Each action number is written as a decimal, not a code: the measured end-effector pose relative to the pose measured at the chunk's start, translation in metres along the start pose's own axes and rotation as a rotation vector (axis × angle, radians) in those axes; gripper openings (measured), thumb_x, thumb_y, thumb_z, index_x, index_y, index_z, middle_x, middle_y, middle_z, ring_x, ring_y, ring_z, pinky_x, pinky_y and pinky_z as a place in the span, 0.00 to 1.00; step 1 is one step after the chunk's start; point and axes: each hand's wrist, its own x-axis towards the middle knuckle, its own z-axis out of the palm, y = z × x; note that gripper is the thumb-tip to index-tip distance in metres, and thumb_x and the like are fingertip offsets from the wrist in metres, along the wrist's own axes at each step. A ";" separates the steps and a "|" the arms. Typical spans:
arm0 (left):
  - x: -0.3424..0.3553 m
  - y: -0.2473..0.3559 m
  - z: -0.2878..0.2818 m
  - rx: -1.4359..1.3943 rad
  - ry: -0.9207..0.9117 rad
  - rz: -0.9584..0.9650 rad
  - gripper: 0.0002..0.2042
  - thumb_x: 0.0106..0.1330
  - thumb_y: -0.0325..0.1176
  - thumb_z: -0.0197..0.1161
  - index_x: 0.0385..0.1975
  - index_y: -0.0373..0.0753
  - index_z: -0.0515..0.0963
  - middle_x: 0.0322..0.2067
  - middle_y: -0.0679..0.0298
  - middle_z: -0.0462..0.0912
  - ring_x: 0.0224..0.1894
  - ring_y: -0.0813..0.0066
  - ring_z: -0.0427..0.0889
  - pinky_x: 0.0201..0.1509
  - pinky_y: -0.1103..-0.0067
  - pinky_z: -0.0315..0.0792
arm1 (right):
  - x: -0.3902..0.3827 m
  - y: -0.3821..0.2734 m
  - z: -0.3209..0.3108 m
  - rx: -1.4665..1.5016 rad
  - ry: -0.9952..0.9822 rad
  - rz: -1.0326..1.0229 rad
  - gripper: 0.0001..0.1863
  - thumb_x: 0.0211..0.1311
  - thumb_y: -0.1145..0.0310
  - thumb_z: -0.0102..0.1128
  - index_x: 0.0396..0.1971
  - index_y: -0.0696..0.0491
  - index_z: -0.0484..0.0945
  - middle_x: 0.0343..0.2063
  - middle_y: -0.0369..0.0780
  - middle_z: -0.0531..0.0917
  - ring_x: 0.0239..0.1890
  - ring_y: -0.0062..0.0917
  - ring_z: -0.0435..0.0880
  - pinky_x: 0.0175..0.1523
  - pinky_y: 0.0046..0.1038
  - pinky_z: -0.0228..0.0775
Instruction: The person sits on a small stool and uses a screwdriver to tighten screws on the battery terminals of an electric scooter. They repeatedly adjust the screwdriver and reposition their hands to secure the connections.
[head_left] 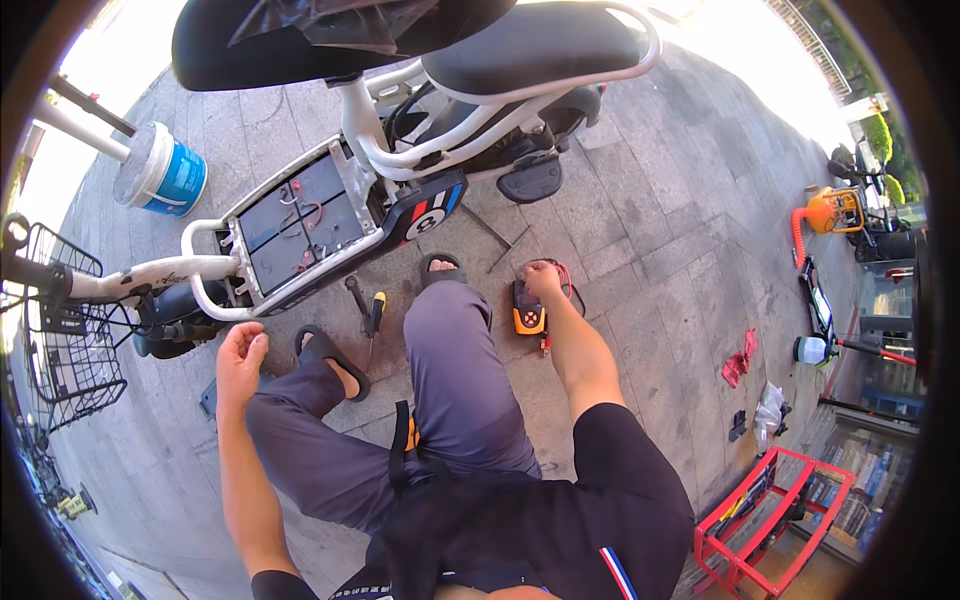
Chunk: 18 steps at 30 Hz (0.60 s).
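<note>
My right hand point(543, 281) is closed at the upper end of a yellow-and-black handheld tester point(529, 318) on the paving. A red test lead point(568, 276) loops out from these fingers, which appear to pinch it. My left hand point(240, 352) is raised beside my knee, its fingers curled and nothing visible in them, close to the front frame of a white electric bike point(212, 262). On the bike's floor section, an uncovered compartment shows several dark batteries point(318, 190) with red and black wires. A yellow-and-black screwdriver point(376, 312) lies between my feet, next to a dark tool point(356, 294).
A white-and-blue bucket point(178, 180) stands at the far left, and a wire basket point(75, 325) is on the bike's front. At right are a red cloth point(740, 360), a clear plastic bag point(769, 415), a red metal rack point(780, 510) and an orange machine with a hose point(832, 212).
</note>
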 end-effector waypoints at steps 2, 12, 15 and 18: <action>0.028 -0.013 -0.002 0.105 -0.028 -0.014 0.08 0.69 0.27 0.61 0.45 0.34 0.77 0.32 0.73 0.78 0.33 0.88 0.73 0.39 0.87 0.69 | -0.005 0.035 0.024 -0.129 -0.006 0.045 0.10 0.62 0.65 0.57 0.35 0.54 0.82 0.21 0.38 0.82 0.20 0.20 0.79 0.23 0.27 0.71; 0.036 -0.052 0.012 0.234 -0.074 -0.121 0.09 0.66 0.28 0.64 0.44 0.34 0.78 0.29 0.70 0.80 0.31 0.85 0.75 0.36 0.82 0.72 | -0.067 0.004 0.127 -0.268 -0.260 -0.313 0.12 0.60 0.63 0.55 0.39 0.49 0.84 0.35 0.50 0.85 0.42 0.43 0.85 0.49 0.41 0.76; 0.013 -0.050 0.013 0.154 -0.028 -0.188 0.10 0.66 0.29 0.65 0.44 0.33 0.78 0.29 0.68 0.81 0.31 0.83 0.76 0.35 0.81 0.73 | -0.062 -0.052 0.204 -0.500 -0.612 -0.675 0.12 0.59 0.63 0.56 0.41 0.47 0.82 0.38 0.48 0.84 0.43 0.44 0.83 0.50 0.41 0.75; -0.019 -0.057 0.003 0.202 0.064 -0.221 0.12 0.66 0.31 0.64 0.46 0.35 0.77 0.34 0.63 0.84 0.38 0.78 0.81 0.44 0.77 0.76 | -0.086 -0.095 0.271 -0.919 -0.861 -0.996 0.33 0.53 0.67 0.61 0.63 0.36 0.68 0.62 0.45 0.67 0.64 0.45 0.68 0.64 0.44 0.66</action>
